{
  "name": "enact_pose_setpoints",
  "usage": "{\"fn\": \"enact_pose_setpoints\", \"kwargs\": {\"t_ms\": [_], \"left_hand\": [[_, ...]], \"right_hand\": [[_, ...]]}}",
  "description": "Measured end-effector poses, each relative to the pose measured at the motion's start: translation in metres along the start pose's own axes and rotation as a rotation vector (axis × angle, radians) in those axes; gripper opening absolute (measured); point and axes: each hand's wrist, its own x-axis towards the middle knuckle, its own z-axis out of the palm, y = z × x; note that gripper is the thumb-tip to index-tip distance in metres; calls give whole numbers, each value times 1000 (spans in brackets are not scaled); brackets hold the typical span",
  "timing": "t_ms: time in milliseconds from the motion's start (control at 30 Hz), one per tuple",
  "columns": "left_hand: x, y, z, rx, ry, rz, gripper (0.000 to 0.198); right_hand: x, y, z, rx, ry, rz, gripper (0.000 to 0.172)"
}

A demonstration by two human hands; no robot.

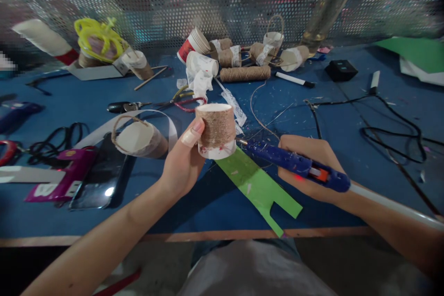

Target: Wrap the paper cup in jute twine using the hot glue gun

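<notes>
Twine-wrapped cup (215,130) is held upright above the blue table (347,148), just in front of the person. The left hand (182,163) is closed around its near side, thumb pressed flat against the twine. The right hand (312,166) is wrapped around a blue glue gun (294,163); the nozzle points left and meets the cup's lower right edge. A green paper strip (258,187) lies on the table below both hands. Left of the cup, a second wrapped cup (140,138) lies on its side. Further back: scissors (180,99), a twine spool (244,73), a marker (294,79).
</notes>
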Motion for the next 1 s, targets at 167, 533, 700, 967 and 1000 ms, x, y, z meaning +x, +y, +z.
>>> {"fn": "enact_pose_setpoints", "kwargs": {"t_ms": [167,533,700,967,1000], "left_hand": [[0,-4,-3,-6,7,-21,34],[0,-7,-7,6,33,0,31],[1,-3,-5,-36,57,22,25],[-1,-2,-7,7,51,-21,25],[-1,-2,-7,12,31,-34,27]], "right_hand": [[0,-2,1,10,-14,-33,28],[-2,-5,0,48,-43,-54,28],[-2,-4,1,37,-17,-22,30],[-2,0,3,66,33,179,28],[-2,0,3,90,70,216,26]]}}
